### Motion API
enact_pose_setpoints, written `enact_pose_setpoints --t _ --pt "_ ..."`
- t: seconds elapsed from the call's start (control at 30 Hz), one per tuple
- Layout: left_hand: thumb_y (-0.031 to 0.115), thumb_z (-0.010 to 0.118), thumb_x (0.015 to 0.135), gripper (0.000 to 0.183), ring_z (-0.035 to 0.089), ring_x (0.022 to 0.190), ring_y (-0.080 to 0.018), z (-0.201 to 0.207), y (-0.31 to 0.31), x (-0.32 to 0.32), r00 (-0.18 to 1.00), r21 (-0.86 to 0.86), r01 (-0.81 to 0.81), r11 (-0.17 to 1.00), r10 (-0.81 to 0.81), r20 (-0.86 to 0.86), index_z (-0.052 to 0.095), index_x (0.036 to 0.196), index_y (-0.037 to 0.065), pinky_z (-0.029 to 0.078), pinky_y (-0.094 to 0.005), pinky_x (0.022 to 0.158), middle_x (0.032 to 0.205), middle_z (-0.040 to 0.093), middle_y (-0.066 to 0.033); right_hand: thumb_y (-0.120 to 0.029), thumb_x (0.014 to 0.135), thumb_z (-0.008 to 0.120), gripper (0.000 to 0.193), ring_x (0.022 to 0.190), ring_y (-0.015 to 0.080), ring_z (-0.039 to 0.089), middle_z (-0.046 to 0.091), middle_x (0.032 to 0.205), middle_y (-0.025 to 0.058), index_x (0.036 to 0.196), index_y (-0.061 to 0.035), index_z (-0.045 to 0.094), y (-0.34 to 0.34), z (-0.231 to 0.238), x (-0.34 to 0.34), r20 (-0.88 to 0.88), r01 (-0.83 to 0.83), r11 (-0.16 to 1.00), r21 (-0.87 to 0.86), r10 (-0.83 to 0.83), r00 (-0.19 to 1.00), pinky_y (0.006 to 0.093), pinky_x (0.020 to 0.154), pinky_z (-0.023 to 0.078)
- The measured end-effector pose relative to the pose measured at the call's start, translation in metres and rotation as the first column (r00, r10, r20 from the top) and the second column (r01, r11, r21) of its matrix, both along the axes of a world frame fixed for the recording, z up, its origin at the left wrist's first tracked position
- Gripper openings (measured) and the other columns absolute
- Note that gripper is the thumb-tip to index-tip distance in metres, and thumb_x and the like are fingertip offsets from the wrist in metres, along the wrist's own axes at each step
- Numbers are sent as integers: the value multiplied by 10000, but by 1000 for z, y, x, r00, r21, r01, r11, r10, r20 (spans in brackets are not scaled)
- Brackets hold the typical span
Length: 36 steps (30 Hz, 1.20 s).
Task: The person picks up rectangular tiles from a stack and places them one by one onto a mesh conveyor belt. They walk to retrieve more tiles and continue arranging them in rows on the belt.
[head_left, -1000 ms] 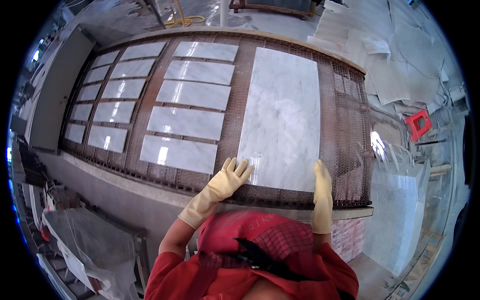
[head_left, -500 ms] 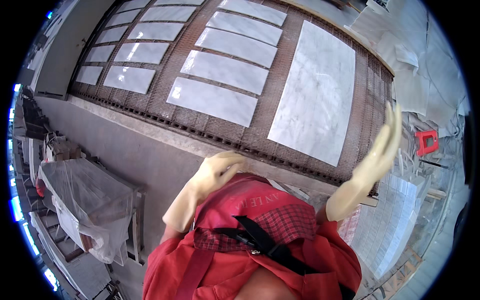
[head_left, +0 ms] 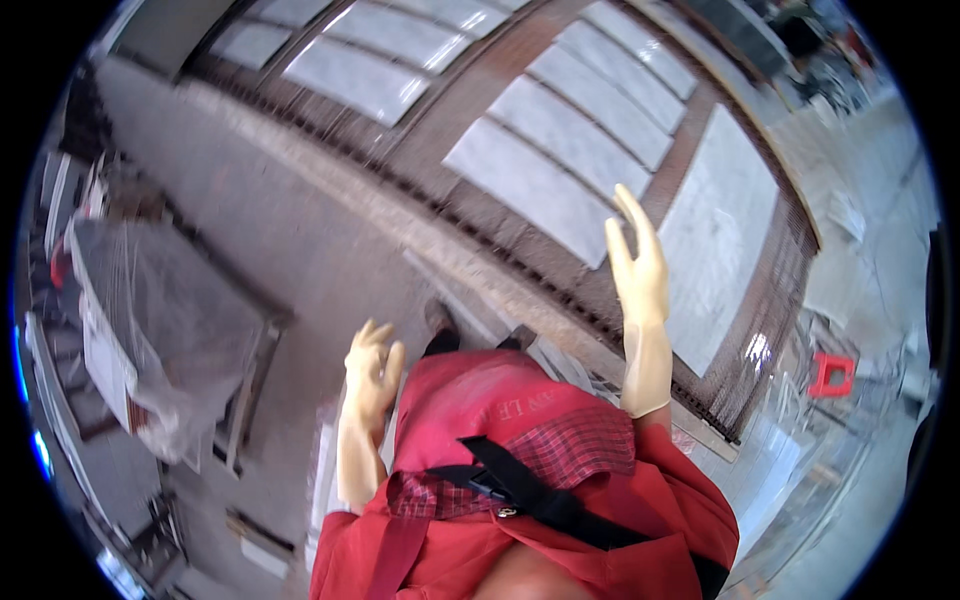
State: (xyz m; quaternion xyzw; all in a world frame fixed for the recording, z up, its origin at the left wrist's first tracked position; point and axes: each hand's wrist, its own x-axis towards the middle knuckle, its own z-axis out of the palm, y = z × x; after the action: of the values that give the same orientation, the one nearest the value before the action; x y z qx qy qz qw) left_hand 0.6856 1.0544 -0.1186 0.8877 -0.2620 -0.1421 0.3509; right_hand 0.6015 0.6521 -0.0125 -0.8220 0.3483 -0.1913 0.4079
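Observation:
Both my hands wear long cream rubber gloves. My right hand (head_left: 638, 275) is raised over the near edge of a brown mesh conveyor bed (head_left: 780, 310), its fingers stretched and apart with nothing in them. Behind it lies a large white marble slab (head_left: 725, 225) with grey veins. Narrower marble strips (head_left: 535, 185) lie in rows to the left of that slab. Beside my red apron (head_left: 480, 385), my left hand (head_left: 372, 372) hangs over the floor, fingers loosely bent and spread, holding nothing.
A concrete ledge (head_left: 400, 215) runs along the bed's near side. At left stands a plastic-wrapped stack (head_left: 170, 315) on a frame. A red stool (head_left: 832, 374) is at the right, and pale sheeting (head_left: 845, 180) lies beyond the bed. My shoes (head_left: 437, 316) show near the ledge.
My view has turned and shifted, so the bed appears tilted differently. My right hand has come leftward in the picture, and my left hand has dropped lower beside the apron.

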Motion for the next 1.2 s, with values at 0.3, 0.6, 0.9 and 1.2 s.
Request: enact_pose_setpoints --t 0.3,0.6,0.9,1.2 --pt "179 712 949 223 696 1186 -396 -31 83 50 928 189 -179 966 230 -292 784 1090 23 533 -465 1038 1188 764 -212 -60 1013 687 354 1325 318 651 716 1382 164 1358 19 700 129 -45 73 169 -422 905 45 410 896 418 1145 477" --pt "206 710 941 326 725 1050 -391 -111 131 43 954 271 -81 959 153 -259 742 1227 54 566 -472 925 1103 768 -192 38 956 636 385 1302 365 662 718 1351 212 1336 57 697 144 -52 113 73 -467 884 26 464 883 450 1147 476" --pt "209 699 947 319 732 1002 -392 -108 136 48 930 326 -134 936 232 -284 739 1231 69 570 -480 887 1044 773 -185 6 928 628 392 1269 428 669 727 1293 242 1307 75 699 161 -48 157 96 -668 741 -67 671 735 494 1148 472" --pt "225 711 950 335 729 1046 -390 -108 115 27 931 302 -203 931 279 -235 733 1245 66 567 -473 914 1093 770 -197 -14 969 627 369 1278 404 668 732 1301 229 1320 64 707 134 -46 136 131 -680 730 -62 682 720 489 1145 479"
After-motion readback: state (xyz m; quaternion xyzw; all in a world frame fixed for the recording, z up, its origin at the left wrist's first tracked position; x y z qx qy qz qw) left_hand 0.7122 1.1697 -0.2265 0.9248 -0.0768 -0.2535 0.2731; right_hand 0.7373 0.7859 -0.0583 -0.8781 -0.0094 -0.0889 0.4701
